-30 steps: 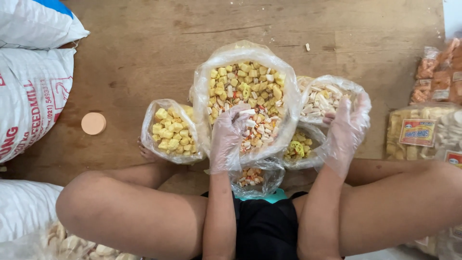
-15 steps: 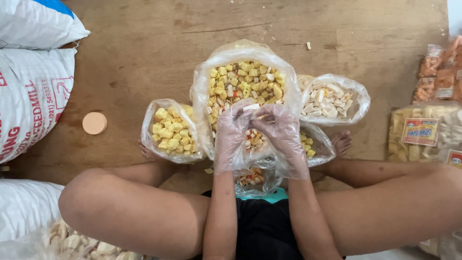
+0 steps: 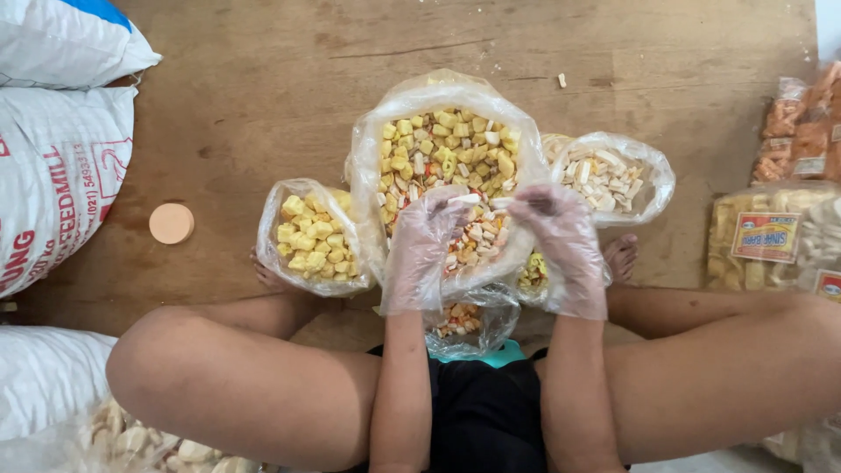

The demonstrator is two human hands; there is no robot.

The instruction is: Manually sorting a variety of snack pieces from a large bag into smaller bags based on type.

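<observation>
Both my hands wear clear plastic gloves and hover over the near side of a large clear bag of mixed yellow, white and red crackers (image 3: 447, 149). My left hand (image 3: 427, 241) pinches a small white cracker stick (image 3: 464, 200) at its fingertips. My right hand (image 3: 559, 235) is curled beside the bag's right rim with a small white piece (image 3: 502, 203) at its fingertips. A smaller bag of yellow puffs (image 3: 308, 236) stands left of my left hand. A bag of white crackers (image 3: 613, 175) stands behind my right hand.
Another small bag of mixed crackers (image 3: 460, 320) lies between my knees. Large white sacks (image 3: 53, 166) sit on the left, and packed snack bags (image 3: 775, 236) on the right. A round orange lid (image 3: 171, 223) lies on the wooden floor (image 3: 263, 79).
My right hand left the bag of white crackers and came over the large bag to meet my left hand. Since then the two hands have drawn slightly apart.
</observation>
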